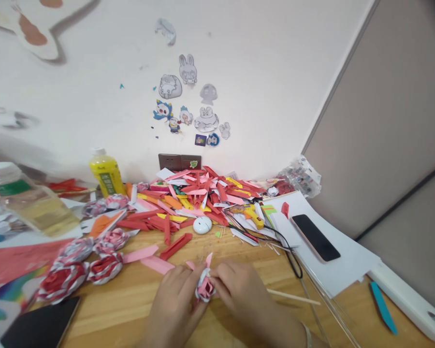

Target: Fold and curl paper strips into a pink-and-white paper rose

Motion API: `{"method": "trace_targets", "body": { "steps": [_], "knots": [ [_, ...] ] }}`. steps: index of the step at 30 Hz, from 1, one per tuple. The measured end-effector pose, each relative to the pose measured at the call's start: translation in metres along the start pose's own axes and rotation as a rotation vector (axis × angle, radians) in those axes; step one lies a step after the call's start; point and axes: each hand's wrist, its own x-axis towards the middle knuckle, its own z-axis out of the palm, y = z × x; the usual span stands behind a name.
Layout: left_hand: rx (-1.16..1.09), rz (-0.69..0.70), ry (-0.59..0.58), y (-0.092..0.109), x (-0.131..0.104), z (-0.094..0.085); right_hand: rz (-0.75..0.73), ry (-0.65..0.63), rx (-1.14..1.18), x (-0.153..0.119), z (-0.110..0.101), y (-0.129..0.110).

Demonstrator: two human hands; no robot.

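Both hands meet over the wooden table around a small pink and white folded-paper flower [205,288]. My left hand [179,299] grips the flower from the left, its fingers curled about it. From the other side, my right hand [239,290] pinches the flower's edge with thumb and forefinger. A pink paper strip [209,260] sticks up from the flower's top. Just beyond my left hand lie loose pink strips [155,263] and a red strip [176,245]. A thin wooden stick [293,296] extends to the right from behind my right hand.
A heap of red, pink, yellow and white strips [203,193] covers the back, with a yellow glue gun [252,215] and white earbud case [202,224]. Finished paper flowers [63,280], bottles [107,174] and a dark tablet [39,324] stand left; a phone [315,238] and teal cutter [383,307] lie right.
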Motion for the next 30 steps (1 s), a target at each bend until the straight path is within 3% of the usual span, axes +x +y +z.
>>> {"method": "trace_targets", "body": {
  "steps": [10, 20, 30],
  "knots": [
    [0.024, 0.04, 0.014, 0.0, 0.0, -0.001, 0.0, -0.061, -0.003, -0.002, 0.002, 0.003],
    [0.021, 0.024, 0.017, 0.0, 0.0, -0.001, 0.006, 0.121, -0.01, 0.006, -0.011, -0.001],
    [0.062, 0.051, 0.035, -0.002, -0.002, 0.001, -0.066, 0.165, -0.052, 0.005, -0.003, -0.002]
  ]
}}
